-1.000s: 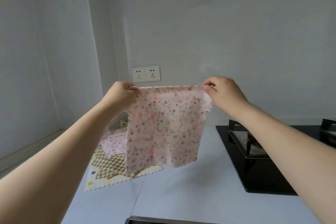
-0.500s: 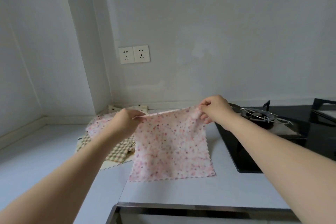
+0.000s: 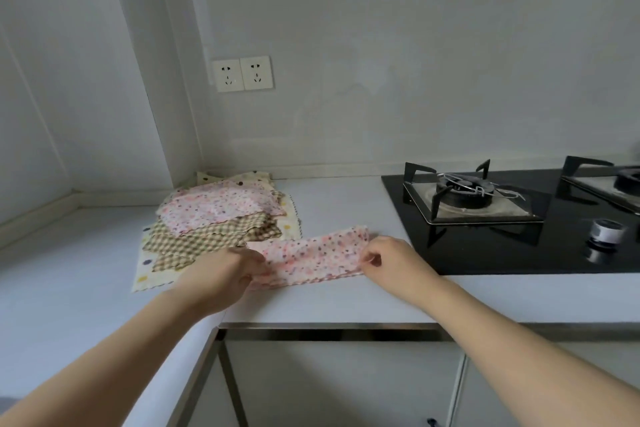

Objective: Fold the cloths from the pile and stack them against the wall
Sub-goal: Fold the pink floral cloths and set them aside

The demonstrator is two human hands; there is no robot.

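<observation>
Pink dotted cloth [image 3: 313,258] lies folded into a long strip on the table [image 3: 69,288], just left of the black stove [image 3: 485,253] and near the front edge. Left hand [image 3: 221,279] sits on the strip's left end, fingers curled w/ thumb and fingertips pinching the fabric edge. Right hand [image 3: 391,262] is at the right end, fingers bent, thumb and forefinger nipping the cloth corner. Both forearms reach in from the bottom of the view. Behind-left of the strip is the pile [image 3: 221,218] of unfolded cloths: a pink dotted one on top, brown checked ones under it, a cream one w/ coloured dots at the bottom, spread flat. The pile reaches back to the corner where the wall [image 3: 381,62] meets a side panel; its near corner lies right by the left hand, can't tell if touching. Two white sockets [image 3: 242,73] sit on the wall above the pile. Stove has a burner w/ black pot stand [image 3: 464,191], a 2nd burner [image 3: 616,180] at far right, and a round knob [image 3: 606,230] toward the front. Cupboard fronts [image 3: 329,385] show below the table edge.
</observation>
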